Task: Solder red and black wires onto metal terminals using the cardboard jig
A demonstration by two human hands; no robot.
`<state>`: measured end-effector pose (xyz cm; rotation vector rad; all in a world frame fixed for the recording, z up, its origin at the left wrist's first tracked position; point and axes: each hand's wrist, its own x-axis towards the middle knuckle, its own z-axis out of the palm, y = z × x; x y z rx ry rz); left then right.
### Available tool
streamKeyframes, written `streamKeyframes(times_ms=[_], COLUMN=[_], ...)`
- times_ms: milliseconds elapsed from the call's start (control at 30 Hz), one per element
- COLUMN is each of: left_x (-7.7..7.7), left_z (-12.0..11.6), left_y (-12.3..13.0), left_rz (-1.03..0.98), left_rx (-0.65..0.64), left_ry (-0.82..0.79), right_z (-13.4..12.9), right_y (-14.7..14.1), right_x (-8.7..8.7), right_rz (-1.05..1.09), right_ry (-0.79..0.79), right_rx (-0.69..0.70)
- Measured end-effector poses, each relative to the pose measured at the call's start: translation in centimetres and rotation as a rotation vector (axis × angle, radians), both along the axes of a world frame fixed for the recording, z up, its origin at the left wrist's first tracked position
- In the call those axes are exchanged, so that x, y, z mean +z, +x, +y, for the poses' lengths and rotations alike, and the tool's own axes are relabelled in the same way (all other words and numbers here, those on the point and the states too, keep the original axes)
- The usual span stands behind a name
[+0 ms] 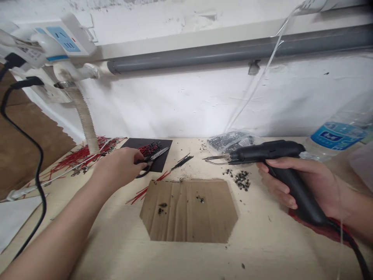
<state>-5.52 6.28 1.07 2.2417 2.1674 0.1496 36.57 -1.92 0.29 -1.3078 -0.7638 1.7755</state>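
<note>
My left hand is closed on the dark handles of a pair of scissors, whose blades point up and right over a black sheet. Wrapped round the grip of a black soldering gun is my right hand. The gun's metal tip points left, above the tabletop. Below and between my hands lies a scorched piece of cardboard with a tiny component on it. Short red wires and thin black strips rest beside the cardboard.
Small black parts lie loose near a clear plastic bag of similar parts. Many red wires are heaped at the left. A water bottle stands at the right. A black cable hangs on the left; a grey pipe crosses the wall.
</note>
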Motion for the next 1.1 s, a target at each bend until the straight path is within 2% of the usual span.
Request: streamKeyframes(times_ms=[333,567,700,833,967,1100], left_x=[-0.3,0.9,2.1,3.1,3.4,3.2], left_z=[0.6,-0.4,-1.1,-1.5,-1.4,-1.4], left_y=[-0.5,0.6,0.9,1.3,1.6,1.7], left_rz=[-0.028,-0.125,-0.333,-0.664,-0.973,-1.173], left_rx=[0.012,0.033,0.005,-0.045,-0.064,-0.053], left_ry=[-0.107,-0.111,-0.182,-0.240,-0.263,-0.273], right_z=[-0.1,0.0,0.1,0.1,0.2,0.1], right_y=[0.2,0.3,0.2,0.3,0.1,0.0], right_x=[-0.1,-0.1,-0.1,-0.2,-0.1,0.1], right_rz=[0.018,0.005,-0.001,0.007,-0.005,0.006], right_ry=[0.016,-0.003,0.026,0.011,0.019,0.017], right_rx=[0.013,0.010,0.014,0.003,-0.004,-0.005])
